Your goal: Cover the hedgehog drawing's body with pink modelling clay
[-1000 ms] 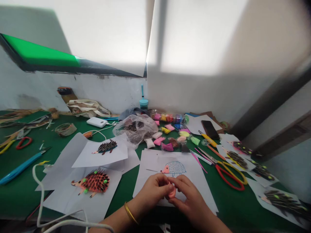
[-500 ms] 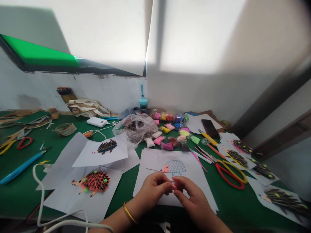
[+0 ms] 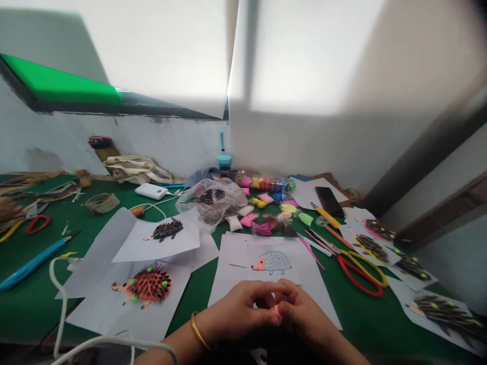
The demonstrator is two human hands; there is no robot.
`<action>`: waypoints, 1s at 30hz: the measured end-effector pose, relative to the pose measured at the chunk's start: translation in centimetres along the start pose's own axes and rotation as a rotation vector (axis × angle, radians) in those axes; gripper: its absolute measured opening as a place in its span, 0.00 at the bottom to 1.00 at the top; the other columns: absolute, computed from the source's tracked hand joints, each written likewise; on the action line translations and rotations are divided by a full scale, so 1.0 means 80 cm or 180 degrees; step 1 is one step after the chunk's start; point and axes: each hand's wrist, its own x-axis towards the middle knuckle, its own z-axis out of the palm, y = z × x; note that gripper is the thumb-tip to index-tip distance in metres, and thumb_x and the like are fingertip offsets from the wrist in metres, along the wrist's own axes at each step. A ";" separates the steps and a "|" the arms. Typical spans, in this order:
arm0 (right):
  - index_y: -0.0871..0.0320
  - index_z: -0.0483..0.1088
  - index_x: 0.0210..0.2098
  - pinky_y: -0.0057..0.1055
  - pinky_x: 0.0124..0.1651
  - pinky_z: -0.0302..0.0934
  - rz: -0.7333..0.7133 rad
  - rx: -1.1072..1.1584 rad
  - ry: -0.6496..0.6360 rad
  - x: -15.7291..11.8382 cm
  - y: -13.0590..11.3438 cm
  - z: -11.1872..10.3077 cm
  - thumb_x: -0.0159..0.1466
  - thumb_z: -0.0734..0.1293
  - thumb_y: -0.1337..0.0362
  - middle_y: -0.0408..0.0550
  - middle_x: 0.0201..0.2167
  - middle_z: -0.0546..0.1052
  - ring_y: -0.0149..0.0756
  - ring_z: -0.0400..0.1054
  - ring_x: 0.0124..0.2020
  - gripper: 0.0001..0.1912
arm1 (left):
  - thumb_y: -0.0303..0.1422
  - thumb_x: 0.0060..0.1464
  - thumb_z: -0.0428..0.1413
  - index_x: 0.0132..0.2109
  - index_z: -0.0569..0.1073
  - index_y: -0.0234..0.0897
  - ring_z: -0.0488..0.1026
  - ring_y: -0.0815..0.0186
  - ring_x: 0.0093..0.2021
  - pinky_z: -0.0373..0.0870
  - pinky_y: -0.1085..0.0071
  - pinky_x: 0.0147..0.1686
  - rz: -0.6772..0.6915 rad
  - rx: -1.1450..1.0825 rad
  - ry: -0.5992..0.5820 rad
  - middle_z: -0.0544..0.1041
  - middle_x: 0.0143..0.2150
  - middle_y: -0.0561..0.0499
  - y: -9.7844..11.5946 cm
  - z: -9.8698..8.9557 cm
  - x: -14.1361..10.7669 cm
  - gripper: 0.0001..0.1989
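Left hand (image 3: 247, 306) and right hand (image 3: 304, 312): fingers curled nearly closed, meeting, both pinching a small pink clay lump (image 3: 277, 310). Clay is over the surface (image 3: 365, 320), mid-span by the near edge, nearer than the blue-outlined hedgehog drawing (image 3: 277, 262). Clay packets (image 3: 262, 229) sit toward the far edge; scissors (image 3: 340, 252) toward the right edge. Orange spiny hedgehog (image 3: 152, 285) on paper, near edge, left of hands. Another person's hand (image 3: 9, 209) at left edge, grip can't be told.
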 end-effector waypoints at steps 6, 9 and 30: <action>0.58 0.68 0.34 0.28 0.31 0.55 -0.0343 -0.0851 0.0423 -0.006 -0.011 0.006 0.59 0.69 0.44 0.42 0.27 0.70 0.29 0.61 0.26 0.22 | 0.34 0.52 0.63 0.37 0.81 0.37 0.73 0.66 0.34 0.65 0.74 0.34 -0.0221 0.0457 0.0926 0.80 0.33 0.51 -0.018 0.000 0.004 0.07; 0.58 0.71 0.37 0.30 0.34 0.57 -0.0323 -0.0942 0.0303 -0.005 -0.013 0.009 0.59 0.68 0.44 0.44 0.29 0.71 0.32 0.63 0.29 0.22 | 0.35 0.52 0.63 0.33 0.80 0.37 0.72 0.68 0.30 0.63 0.74 0.32 0.0155 0.1151 0.1069 0.77 0.28 0.52 -0.032 -0.002 0.006 0.06; 0.57 0.70 0.35 0.31 0.35 0.59 -0.0772 -0.1715 0.0227 -0.010 -0.021 0.018 0.69 0.55 0.45 0.45 0.28 0.71 0.35 0.65 0.30 0.23 | 0.37 0.51 0.65 0.31 0.75 0.35 0.70 0.65 0.40 0.67 0.72 0.37 0.0563 0.0236 0.1374 0.73 0.38 0.49 -0.018 -0.002 0.008 0.10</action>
